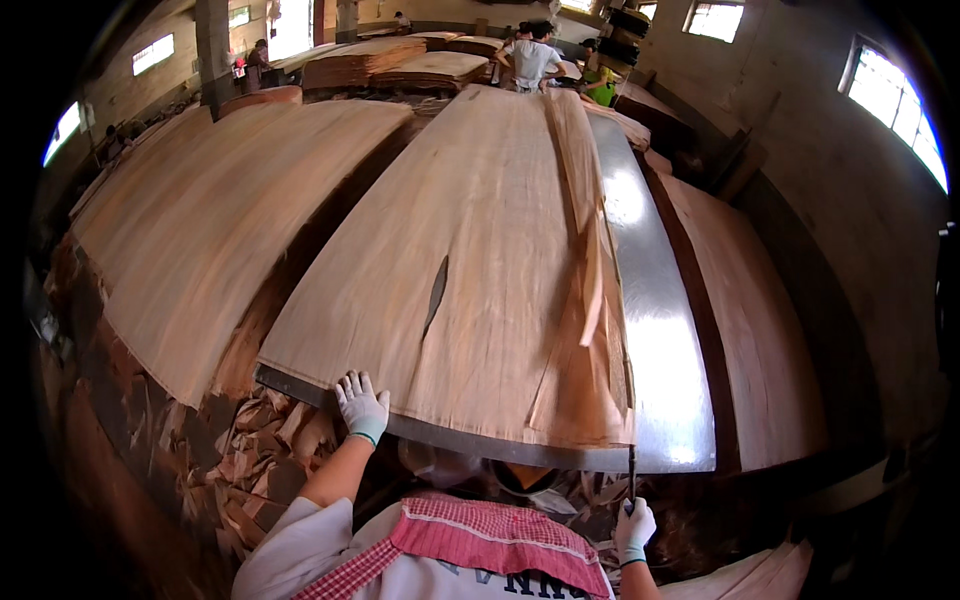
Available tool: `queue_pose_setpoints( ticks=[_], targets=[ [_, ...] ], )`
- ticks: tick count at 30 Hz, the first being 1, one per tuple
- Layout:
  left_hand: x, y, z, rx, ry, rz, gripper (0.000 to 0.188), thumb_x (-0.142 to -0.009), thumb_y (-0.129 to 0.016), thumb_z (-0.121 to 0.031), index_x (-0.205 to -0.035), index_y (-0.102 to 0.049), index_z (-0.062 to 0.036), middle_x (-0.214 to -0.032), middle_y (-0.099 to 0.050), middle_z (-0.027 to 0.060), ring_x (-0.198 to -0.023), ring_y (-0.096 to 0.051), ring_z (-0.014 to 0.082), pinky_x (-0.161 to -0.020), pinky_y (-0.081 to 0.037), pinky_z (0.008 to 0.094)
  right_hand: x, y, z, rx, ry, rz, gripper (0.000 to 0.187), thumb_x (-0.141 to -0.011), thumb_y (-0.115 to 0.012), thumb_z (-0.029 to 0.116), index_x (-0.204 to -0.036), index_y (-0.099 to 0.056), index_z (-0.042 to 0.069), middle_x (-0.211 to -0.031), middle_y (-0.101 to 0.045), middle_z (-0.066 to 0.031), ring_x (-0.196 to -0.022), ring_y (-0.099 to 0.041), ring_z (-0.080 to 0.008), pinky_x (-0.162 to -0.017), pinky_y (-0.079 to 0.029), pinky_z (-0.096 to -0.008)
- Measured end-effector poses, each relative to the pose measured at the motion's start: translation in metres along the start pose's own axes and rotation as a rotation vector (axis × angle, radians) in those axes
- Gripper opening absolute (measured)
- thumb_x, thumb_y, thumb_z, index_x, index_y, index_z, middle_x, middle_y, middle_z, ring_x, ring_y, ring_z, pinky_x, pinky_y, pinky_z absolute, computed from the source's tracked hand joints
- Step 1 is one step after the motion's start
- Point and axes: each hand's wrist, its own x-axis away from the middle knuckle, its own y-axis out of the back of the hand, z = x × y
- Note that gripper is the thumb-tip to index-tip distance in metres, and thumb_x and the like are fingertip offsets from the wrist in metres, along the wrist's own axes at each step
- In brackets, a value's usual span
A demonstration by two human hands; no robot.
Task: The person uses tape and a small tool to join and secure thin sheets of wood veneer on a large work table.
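Observation:
A large pale wood veneer sheet [480, 270] lies on a grey metal-topped table [665, 340], with a dark slit-like hole left of its middle. My left hand [362, 408], in a white glove, rests flat on the sheet's near edge, fingers spread. At the near right corner my right hand [634, 528], also gloved, is closed round the handle of a thin dark knife-like tool [632, 475]. The tool points away from me, in line with the sheet's right edge; its exact kind is unclear. Folded, torn veneer strips [585, 330] lie along that right side.
Stacks of veneer stand to the left [240, 190] and right [745, 310] of the table. Veneer scraps [250, 480] litter the floor at the near left. A person in a white shirt [532, 65] stands at the far end, with other people farther back.

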Motion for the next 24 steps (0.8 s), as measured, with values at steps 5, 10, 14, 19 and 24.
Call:
queue_pose_setpoints(
  ticks=[5, 10, 14, 19, 24],
  targets=[
    [-0.005, 0.013, -0.007, -0.064, -0.017, 0.090, 0.071, -0.091, -0.045, -0.051, -0.145, -0.034, -0.0052, -0.152, -0.031, 0.0180, -0.141, -0.025, 0.0338, -0.117, -0.009, 0.0491, -0.041, -0.013, 0.004, -0.096, -0.106, -0.009, 0.022, -0.085, -0.064, 0.027, -0.082, -0.058, 0.006, -0.072, -0.062, -0.0190, -0.070, -0.061, -0.0401, -0.061, -0.047, -0.0489],
    [-0.009, 0.027, -0.015, -0.133, 0.009, 0.176, 0.071, -0.092, -0.044, -0.051, -0.146, -0.032, -0.0056, -0.152, -0.030, 0.0175, -0.142, -0.024, 0.0317, -0.116, -0.010, 0.0480, -0.087, -0.047, 0.012, -0.101, -0.146, 0.018, 0.025, -0.085, -0.063, 0.030, -0.084, -0.058, 0.006, -0.075, -0.064, -0.0198, -0.073, -0.062, -0.0407, -0.065, -0.048, -0.0483],
    [-0.011, 0.031, -0.020, -0.146, 0.016, 0.202, 0.072, -0.092, -0.044, -0.051, -0.147, -0.031, -0.0058, -0.153, -0.030, 0.0175, -0.142, -0.025, 0.0306, -0.116, -0.011, 0.0473, -0.066, -0.029, -0.007, -0.055, -0.130, 0.008, 0.026, -0.086, -0.062, 0.033, -0.083, -0.058, 0.007, -0.073, -0.063, -0.0197, -0.070, -0.061, -0.0415, -0.063, -0.048, -0.0493],
    [-0.011, 0.015, -0.013, -0.144, 0.008, 0.175, 0.072, -0.092, -0.045, -0.051, -0.146, -0.032, -0.0054, -0.152, -0.030, 0.0183, -0.141, -0.026, 0.0313, -0.116, -0.012, 0.0472, 0.028, 0.015, -0.051, 0.033, -0.121, -0.030, 0.020, -0.085, -0.064, 0.027, -0.083, -0.058, 0.008, -0.071, -0.060, -0.0186, -0.067, -0.060, -0.0400, -0.060, -0.047, -0.0490],
    [-0.011, 0.006, -0.001, -0.148, 0.005, 0.125, 0.071, -0.091, -0.047, -0.051, -0.143, -0.035, -0.0042, -0.150, -0.033, 0.0203, -0.139, -0.029, 0.0330, -0.115, -0.015, 0.0472, 0.084, 0.032, -0.074, -0.049, -0.168, 0.012, 0.017, -0.080, -0.068, 0.020, -0.089, -0.061, 0.007, -0.074, -0.060, -0.0169, -0.072, -0.061, -0.0372, -0.063, -0.049, -0.0462]
  ],
)
